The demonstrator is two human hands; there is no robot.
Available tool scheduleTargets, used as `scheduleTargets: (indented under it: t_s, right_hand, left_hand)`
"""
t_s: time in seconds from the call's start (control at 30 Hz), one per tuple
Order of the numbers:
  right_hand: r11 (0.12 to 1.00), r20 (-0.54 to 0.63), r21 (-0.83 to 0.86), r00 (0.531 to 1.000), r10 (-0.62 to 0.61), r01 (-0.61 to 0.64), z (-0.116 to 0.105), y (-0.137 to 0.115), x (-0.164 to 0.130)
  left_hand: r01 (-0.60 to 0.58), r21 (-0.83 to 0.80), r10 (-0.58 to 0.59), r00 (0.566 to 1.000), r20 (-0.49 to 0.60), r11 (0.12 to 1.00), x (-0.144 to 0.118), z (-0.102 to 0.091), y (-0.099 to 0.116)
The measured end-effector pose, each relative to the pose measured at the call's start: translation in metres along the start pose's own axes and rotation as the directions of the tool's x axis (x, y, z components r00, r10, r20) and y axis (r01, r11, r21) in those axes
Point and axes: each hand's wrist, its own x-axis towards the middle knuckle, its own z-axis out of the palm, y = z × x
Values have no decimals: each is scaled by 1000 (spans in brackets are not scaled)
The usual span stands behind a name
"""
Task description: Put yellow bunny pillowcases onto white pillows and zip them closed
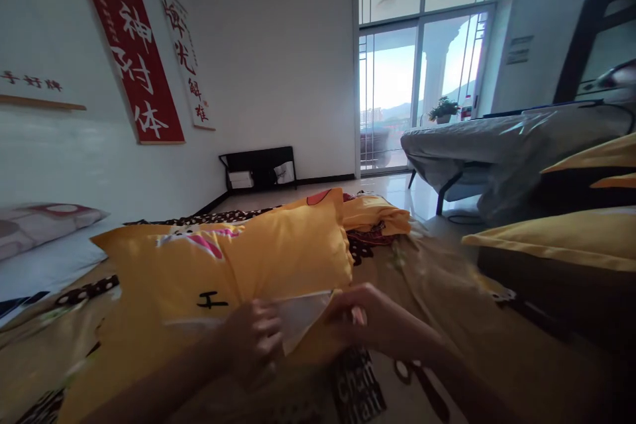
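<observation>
My forearms come in from the bottom edge, both hands at the near edge of the bed (497, 344). Left hand (256, 338) is pinched on the open end of the yellow pillowcase (278, 258), fingers curled round the fabric; it's blurred, so I can't tell exactly how much cloth is in the grip. Right hand (355, 318) is clenched on the same opening from the other side, thumb over the hem. Between them the white pillow (303, 315) pokes out of the case as a pale corner; the rest of it is inside, filling the case, which lies across the patterned bedsheet (422, 278) w/ its closed end toward the far-left side of the bed.

Risk as I judge it: the corner isn't seated, so if one hand lets go the case mouth could slide back and the pillow creep out; pulling unevenly could bunch the fill at one end.

Just beyond the case, a second yellow piece of bedding (375, 212) sits crumpled. At the right edge, yellow cushions (556, 235) are stacked, nothing visible in them. At the left edge lies a pale pillow (44, 218). Further off: a covered table (497, 139), a black low rack (258, 169) by the wall holding sth white, red banners (132, 46), then the balcony doors (422, 79).
</observation>
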Motion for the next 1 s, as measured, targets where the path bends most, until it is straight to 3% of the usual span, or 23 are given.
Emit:
scheduleTargets:
  t_s: [0.07,0.13,0.2,0.27,0.37,0.5,0.57,0.67,0.77,0.87,1.0]
  right_hand:
    - [965,-169,-256,985,10,-53,8,9,6]
    - [877,-235,-480,967,-99,-26,25,22,13]
    - [784,-264,-620,948,-180,-24,40,37,21]
    - [710,-401,-688,893,-203,-148,42,47,29]
    - [640,-544,-709,806,-232,-294,21,38,40]
    - [652,-601,-697,740,-302,-299,-22,1,47]
    - [653,-614,-669,759,-216,-355,-33,-10,46]
    - [583,-555,-668,831,25,-463,-34,-5,40]
    - [538,-538,-654,827,163,-532,-29,13,32]
    - [569,-595,-611,794,129,-550,-29,24,27]
    - [618,-638,-602,770,8,-506,-32,24,24]
  left_hand:
    - [-40,-20,38,994,-98,999,5,-2,3]
    - [-56,-19,52,986,-159,998,10,-7,10]
    - [-26,2,26,989,-144,1000,14,-18,20]
    - [0,42,4,996,-89,999,17,-34,27]
    - [14,107,-5,997,-83,994,21,-61,27]
    - [48,131,-29,989,-144,990,25,-79,18]
    - [89,144,-67,987,-146,986,25,-76,19]
    - [76,42,-72,993,-88,996,22,-63,23]
    - [178,-146,-174,984,40,973,23,-50,23]
    - [336,-274,-293,938,186,901,36,-37,18]
    - [356,-279,-300,927,224,892,72,-4,6]
